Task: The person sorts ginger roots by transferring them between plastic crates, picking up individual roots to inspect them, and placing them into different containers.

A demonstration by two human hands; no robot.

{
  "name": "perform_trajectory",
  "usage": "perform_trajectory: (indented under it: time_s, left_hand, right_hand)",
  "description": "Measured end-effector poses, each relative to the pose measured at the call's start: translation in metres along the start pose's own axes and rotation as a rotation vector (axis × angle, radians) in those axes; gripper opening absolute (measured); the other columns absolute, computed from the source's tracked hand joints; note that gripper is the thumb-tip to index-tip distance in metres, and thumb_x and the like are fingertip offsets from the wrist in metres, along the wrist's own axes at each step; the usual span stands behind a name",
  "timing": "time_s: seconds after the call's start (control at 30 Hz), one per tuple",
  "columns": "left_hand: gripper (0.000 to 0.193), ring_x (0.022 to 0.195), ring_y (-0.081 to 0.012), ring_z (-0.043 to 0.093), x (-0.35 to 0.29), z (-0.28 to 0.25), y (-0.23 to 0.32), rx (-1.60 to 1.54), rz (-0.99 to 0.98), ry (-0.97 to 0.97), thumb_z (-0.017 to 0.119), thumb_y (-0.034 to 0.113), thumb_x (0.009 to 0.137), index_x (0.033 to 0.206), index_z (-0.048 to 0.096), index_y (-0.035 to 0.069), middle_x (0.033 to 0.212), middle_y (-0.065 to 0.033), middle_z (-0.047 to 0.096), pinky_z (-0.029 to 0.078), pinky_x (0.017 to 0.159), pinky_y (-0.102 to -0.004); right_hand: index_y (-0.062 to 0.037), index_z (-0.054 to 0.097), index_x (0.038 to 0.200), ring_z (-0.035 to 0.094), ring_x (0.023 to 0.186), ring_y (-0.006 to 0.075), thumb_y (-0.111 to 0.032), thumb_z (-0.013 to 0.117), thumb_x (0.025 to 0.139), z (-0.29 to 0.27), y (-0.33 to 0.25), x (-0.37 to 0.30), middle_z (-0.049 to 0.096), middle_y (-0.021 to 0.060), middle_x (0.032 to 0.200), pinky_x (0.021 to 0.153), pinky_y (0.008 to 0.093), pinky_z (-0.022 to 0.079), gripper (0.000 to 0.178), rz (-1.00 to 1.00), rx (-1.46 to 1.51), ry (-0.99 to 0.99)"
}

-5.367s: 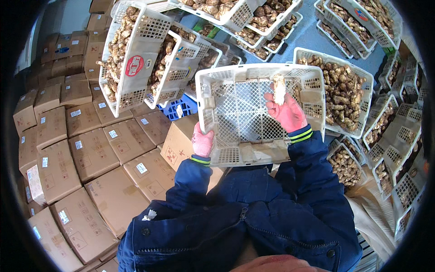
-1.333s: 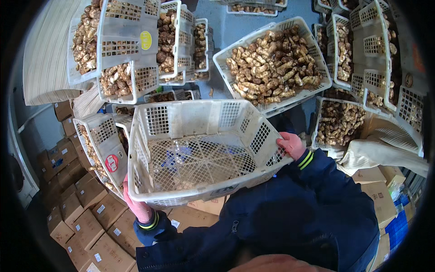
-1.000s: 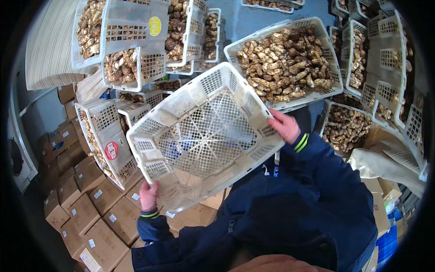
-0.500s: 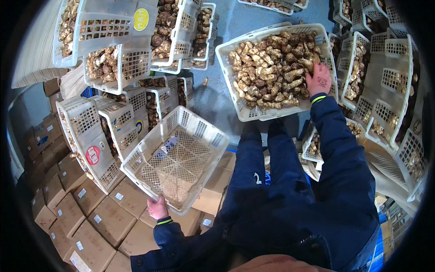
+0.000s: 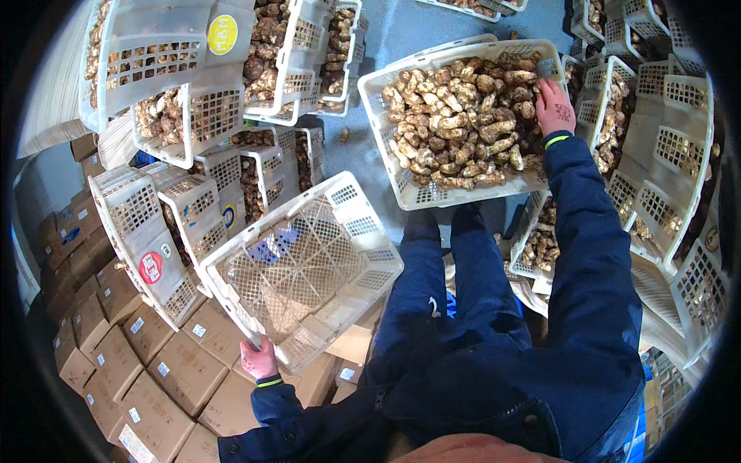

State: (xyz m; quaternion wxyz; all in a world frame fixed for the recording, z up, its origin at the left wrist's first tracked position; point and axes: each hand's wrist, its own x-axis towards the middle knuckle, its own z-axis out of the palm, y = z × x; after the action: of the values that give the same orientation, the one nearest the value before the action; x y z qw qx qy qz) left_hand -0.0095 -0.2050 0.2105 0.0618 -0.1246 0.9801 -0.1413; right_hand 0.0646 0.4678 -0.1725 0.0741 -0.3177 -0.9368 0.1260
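Observation:
My left hand (image 5: 258, 358) is closed on the near rim corner of a white plastic crate (image 5: 370, 276). This crate is tilted, and its mesh bottom shows with nothing lying on it. To the far right, my right hand (image 5: 556, 108) reaches over the side of another white crate (image 5: 385, 154), fingers stretched out along its inner right wall beside the mushrooms. That crate is heaped with brown-and-cream mushrooms (image 5: 455, 116) with thick stems. It sits on top of another crate, whose edge shows behind it. I see nothing held in the right hand.
Stacked crates (image 5: 150, 224) of mushrooms stand on the left, with more crates (image 5: 679, 154) on the right. Cardboard boxes (image 5: 189, 366) fill the lower left. One loose mushroom (image 5: 344, 136) lies on the blue floor (image 5: 386, 31).
My right hand has shifted from on top of the mushrooms to the crate's right wall. The crate in my left hand has turned and tilted, its right end now further right.

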Motion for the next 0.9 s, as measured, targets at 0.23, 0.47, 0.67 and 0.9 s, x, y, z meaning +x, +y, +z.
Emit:
perform_trajectory:
  time_s: [0.23, 0.47, 0.67, 0.9]
  left_hand:
    - [0.024, 0.046, -0.0135, 0.044, 0.007, -0.049, 0.013, -0.197, 0.163, 0.031, 0.071, 0.017, 0.069, 0.07, 0.052, 0.003, 0.053, -0.0044, 0.049, 0.038, 0.046, -0.0286]
    - [0.025, 0.064, -0.0131, 0.055, 0.01, -0.105, 0.002, -0.4, 0.228, 0.053, 0.069, 0.011, 0.068, 0.088, 0.058, 0.002, 0.074, -0.0071, 0.061, 0.046, 0.062, -0.0284]
    - [0.037, 0.084, -0.0128, 0.055, 0.018, -0.118, -0.017, -0.788, 0.277, -0.097, 0.063, 0.008, 0.076, 0.11, 0.052, -0.002, 0.096, -0.0057, 0.061, 0.043, 0.077, -0.0263]
    - [0.037, 0.064, -0.0059, 0.047, 0.006, -0.105, 0.025, -1.039, 0.254, -0.166, 0.061, 0.006, 0.074, 0.109, 0.051, -0.001, 0.085, -0.0015, 0.056, 0.038, 0.055, -0.018]
  right_hand:
    - [-0.0152, 0.047, 0.128, 0.036, 0.125, 0.0337, -0.036, 0.055, 0.084, -0.02, -0.069, -0.014, 0.041, 0.016, 0.134, 0.103, 0.0444, 0.029, 0.05, -0.226, 0.015, -0.056]
    - [-0.0114, 0.044, 0.131, 0.032, 0.126, 0.0388, -0.037, 0.054, 0.084, 0.0, -0.049, -0.035, 0.039, 0.02, 0.135, 0.103, 0.0478, 0.028, 0.054, 0.05, -0.031, -0.093]
    - [-0.0174, 0.041, 0.134, 0.029, 0.13, 0.0333, -0.04, 0.053, 0.083, 0.033, -0.072, -0.029, 0.035, 0.0122, 0.139, 0.104, 0.0462, 0.025, 0.057, -0.222, 0.094, -0.191]
    - [-0.0135, 0.043, 0.131, 0.033, 0.126, 0.0348, -0.031, 0.056, 0.084, 0.002, -0.021, -0.045, 0.039, 0.0158, 0.135, 0.104, 0.0453, 0.026, 0.052, -0.052, -0.038, -0.126]
